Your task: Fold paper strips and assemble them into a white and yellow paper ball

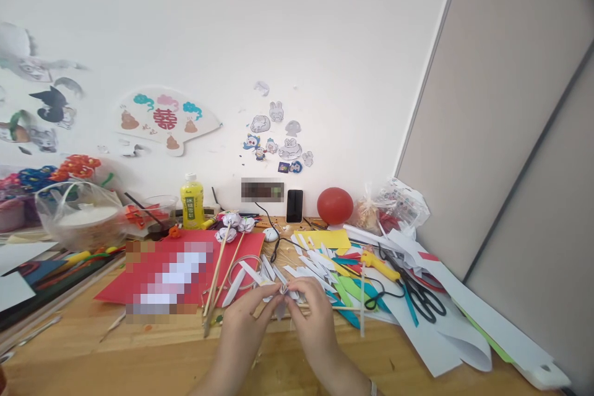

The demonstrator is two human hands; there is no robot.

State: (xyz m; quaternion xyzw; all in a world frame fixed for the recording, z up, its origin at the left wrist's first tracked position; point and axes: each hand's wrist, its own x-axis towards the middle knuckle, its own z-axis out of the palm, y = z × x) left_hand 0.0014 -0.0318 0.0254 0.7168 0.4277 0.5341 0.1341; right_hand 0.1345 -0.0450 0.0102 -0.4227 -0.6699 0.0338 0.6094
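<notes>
My left hand (248, 317) and my right hand (312, 309) meet over the near middle of the table, thumbs and forefingers pinched together. Between the fingertips is a small folded piece of white paper (283, 290), mostly covered by the fingers. Just beyond the hands lies a heap of white paper strips (310, 266), mixed with blue, green and yellow ones. To the left, white paper flowers (231, 221) on thin wooden sticks (214, 266) rest across a red sheet (116, 278).
At the right are a yellow glue gun (380, 265), black-handled scissors (424, 306) and large white sheets (420, 334). Along the wall stand a yellow drink bottle (192, 204), a phone (294, 206), a red balloon (335, 205) and a clear plastic bag (369, 213). A white mouse (270, 234) lies nearby.
</notes>
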